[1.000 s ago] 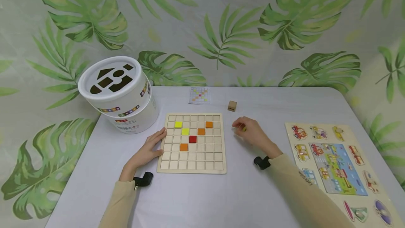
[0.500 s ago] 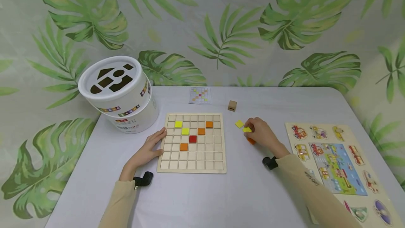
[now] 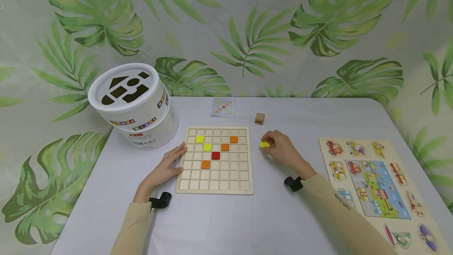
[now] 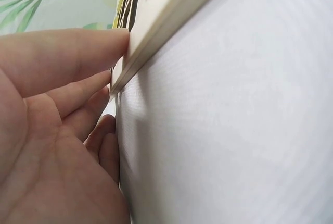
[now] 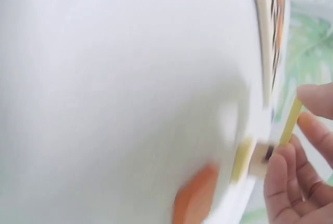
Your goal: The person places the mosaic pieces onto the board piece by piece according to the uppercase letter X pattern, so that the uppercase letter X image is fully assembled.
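My left hand (image 3: 166, 168) rests at the left edge of a wooden grid board (image 3: 230, 190), its fingertips touching the rim. In the left wrist view a thumb (image 4: 67, 52) lies against the board's side. On the board sit two yellow tiles, a red tile (image 3: 215, 156) and several orange tiles (image 3: 205, 164). Right of the board, my right hand (image 3: 283, 148) pinches a thin yellow tile (image 5: 291, 122) between thumb and fingers, above the table. Below it in the right wrist view are another yellow tile (image 5: 241, 161) and an orange tile (image 5: 195, 195), both blurred.
A printed pattern card (image 3: 223, 107) lies behind the board. Near it stands a small wooden block (image 3: 260, 119). A white lidded bucket (image 3: 148, 135) occupies the back left. A picture puzzle board (image 3: 327, 148) with vehicle pieces lies along the right side.
My right hand moved right to the loose tiles, then came back left pinching a yellow tile. The left hand and the tiles on the board have stayed put.
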Available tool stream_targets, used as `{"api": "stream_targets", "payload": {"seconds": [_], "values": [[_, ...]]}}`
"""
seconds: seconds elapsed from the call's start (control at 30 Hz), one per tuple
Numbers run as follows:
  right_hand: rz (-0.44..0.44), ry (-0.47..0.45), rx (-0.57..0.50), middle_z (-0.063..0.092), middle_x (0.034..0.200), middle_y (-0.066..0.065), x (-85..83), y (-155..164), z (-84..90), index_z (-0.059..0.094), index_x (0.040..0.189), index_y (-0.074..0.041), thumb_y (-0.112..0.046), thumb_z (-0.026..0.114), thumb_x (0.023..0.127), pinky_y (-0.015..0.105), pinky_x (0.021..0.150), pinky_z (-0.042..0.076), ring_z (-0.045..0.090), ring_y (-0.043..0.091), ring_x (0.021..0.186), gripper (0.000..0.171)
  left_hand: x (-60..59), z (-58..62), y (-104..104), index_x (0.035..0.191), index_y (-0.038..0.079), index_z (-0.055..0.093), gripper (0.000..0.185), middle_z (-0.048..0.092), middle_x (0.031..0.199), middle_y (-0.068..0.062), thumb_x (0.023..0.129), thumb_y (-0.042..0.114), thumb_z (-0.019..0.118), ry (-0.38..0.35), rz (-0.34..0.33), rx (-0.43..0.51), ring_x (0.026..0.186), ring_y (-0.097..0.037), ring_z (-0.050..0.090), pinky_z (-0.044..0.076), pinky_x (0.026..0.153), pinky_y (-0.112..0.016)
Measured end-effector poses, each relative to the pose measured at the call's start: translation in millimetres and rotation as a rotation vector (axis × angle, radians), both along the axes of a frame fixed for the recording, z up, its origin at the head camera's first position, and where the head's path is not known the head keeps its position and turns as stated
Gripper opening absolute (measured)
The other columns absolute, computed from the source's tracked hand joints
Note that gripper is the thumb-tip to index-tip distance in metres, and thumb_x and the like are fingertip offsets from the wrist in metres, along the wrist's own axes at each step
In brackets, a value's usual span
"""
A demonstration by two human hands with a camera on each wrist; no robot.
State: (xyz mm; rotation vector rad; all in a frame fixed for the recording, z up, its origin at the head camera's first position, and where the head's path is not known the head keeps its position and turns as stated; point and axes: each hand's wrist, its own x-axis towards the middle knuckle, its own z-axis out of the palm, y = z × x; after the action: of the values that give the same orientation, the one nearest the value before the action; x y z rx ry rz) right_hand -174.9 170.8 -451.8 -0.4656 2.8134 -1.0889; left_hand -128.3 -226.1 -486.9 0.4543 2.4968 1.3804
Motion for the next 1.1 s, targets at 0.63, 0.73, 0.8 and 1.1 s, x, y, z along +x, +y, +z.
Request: {"api": "stream_targets", "payload": {"seconds": [0.63, 0.73, 0.8, 1.1], "values": [[0.411, 0.011, 0.109, 0.062, 0.095, -0.002, 22.0, -103, -2.6, 0.068, 0.098, -0.009, -0.001, 0.071, 0.08, 0.028, 0.079, 0.046, 0.049, 0.015, 0.086, 0.02, -0.8, 0.2, 0, 0.148, 0.0, 0.031, 0.069, 0.014, 0.159, -0.008, 0.085, -0.005, 0.059, -0.028, 0.015, -0.012, 0.143, -0.031, 0.005, 0.008, 0.112, -0.055], [0.401, 0.028, 0.141, 0.063, 0.098, -0.001, 22.8, -105, -3.1, 0.069, 0.098, -0.009, -0.001, 0.072, 0.08, 0.027, 0.082, 0.046, 0.05, 0.014, 0.088, 0.02, -0.9, 0.2, 0, 0.148, 0.0, 0.031, 0.069, 0.013, 0.159, -0.008, 0.085, -0.005, 0.058, -0.029, 0.015, -0.011, 0.143, -0.031, 0.004, 0.008, 0.113, -0.055], [0.396, 0.04, 0.147, 0.063, 0.099, -0.001, 23.2, -106, -3.5, 0.069, 0.098, -0.009, 0.0, 0.072, 0.08, 0.028, 0.083, 0.047, 0.05, 0.015, 0.089, 0.021, -0.7, 0.5, 0, 0.148, 0.0, 0.031, 0.069, 0.013, 0.159, -0.008, 0.085, -0.005, 0.058, -0.031, 0.014, -0.011, 0.143, -0.031, 0.004, 0.008, 0.112, -0.055], [0.387, 0.028, 0.107, 0.061, 0.101, -0.001, 23.7, -94, -3.3, 0.068, 0.103, -0.008, -0.001, 0.069, 0.081, 0.031, 0.085, 0.047, 0.054, 0.017, 0.094, 0.023, -0.5, -0.5, 1, 0.148, 0.001, 0.031, 0.069, 0.014, 0.159, -0.008, 0.085, -0.005, 0.058, -0.027, 0.019, -0.016, 0.143, -0.031, 0.004, 0.008, 0.112, -0.055]]}}
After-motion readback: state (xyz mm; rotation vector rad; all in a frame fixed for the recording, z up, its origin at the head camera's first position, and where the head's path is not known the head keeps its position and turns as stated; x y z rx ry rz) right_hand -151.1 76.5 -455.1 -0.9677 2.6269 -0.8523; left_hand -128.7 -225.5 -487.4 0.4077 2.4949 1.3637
